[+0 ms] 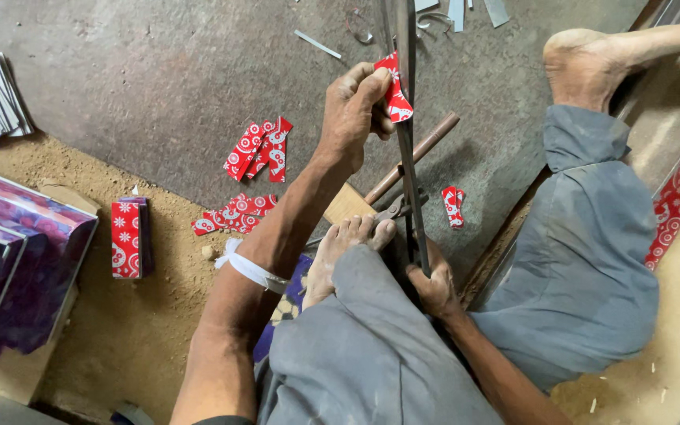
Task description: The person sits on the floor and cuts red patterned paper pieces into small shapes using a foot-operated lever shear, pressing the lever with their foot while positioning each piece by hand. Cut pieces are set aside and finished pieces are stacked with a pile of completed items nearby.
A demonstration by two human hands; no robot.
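1. The left hand (352, 110) is closed in a pinch, thumb and fingers gripping a small red patterned strip (395, 93) and pressing it against the long blade (408, 134) of a pair of big shears.
2. The right hand (434, 287) is wrapped in a fist around the lower handle of the shears, near the person's lap.
3. The blade runs up and away from the right hand, past the left hand, towards the top of the view.
4. A bare foot (344, 256) rests just beside the shears' pivot, and a brown wooden handle (415, 156) lies slanted behind the blade.
5. Cut red pieces (261, 149) lie in a small heap on the grey mat (159, 86), left of the left hand; a second heap (234, 214) lies closer to the mat's edge.
6. One curled red scrap (453, 206) lies on the mat to the right of the blade.
7. A stack of red patterned sheets (129, 238) stands on the sandy floor, well to the left.
8. Purple boxes (9, 267) sit at the left edge.
9. A white band (249, 269) circles the left forearm.
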